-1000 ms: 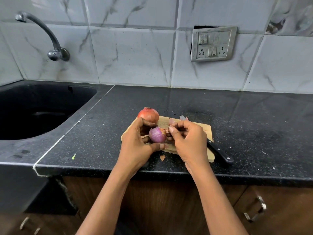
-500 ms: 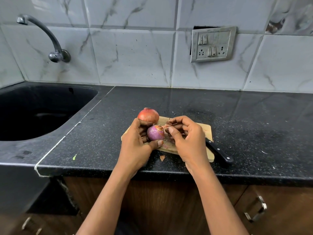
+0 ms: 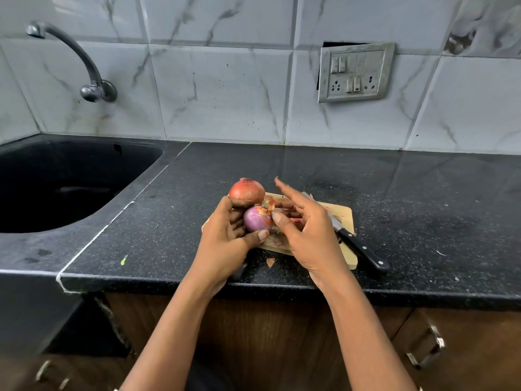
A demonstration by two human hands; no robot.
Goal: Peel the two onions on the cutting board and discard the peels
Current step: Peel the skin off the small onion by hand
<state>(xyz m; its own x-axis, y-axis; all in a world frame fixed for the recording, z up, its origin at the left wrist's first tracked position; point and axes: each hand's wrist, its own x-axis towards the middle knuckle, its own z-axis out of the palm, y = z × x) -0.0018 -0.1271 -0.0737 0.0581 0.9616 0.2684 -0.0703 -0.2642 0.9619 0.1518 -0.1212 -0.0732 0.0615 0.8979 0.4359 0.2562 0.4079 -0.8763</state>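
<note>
The black counter [image 3: 423, 193], right of the sink [image 3: 70, 187], bears the wooden cutting board [image 3: 345, 218]. Over it the left hand [image 3: 225, 235] curls round the half-peeled purple onion [image 3: 256, 220]. The right hand [image 3: 307, 235] sets its thumb at a lifted skin flap, index finger straight — whether the other fingers pinch it I cannot tell. The first onion's peeling looks under way; next, tear that flap free. The unpeeled onion [image 3: 247, 190] waits just behind, the knife [image 3: 361, 249] lies close by the right wrist, and a peel scrap [image 3: 270, 261] lies off the board.
</note>
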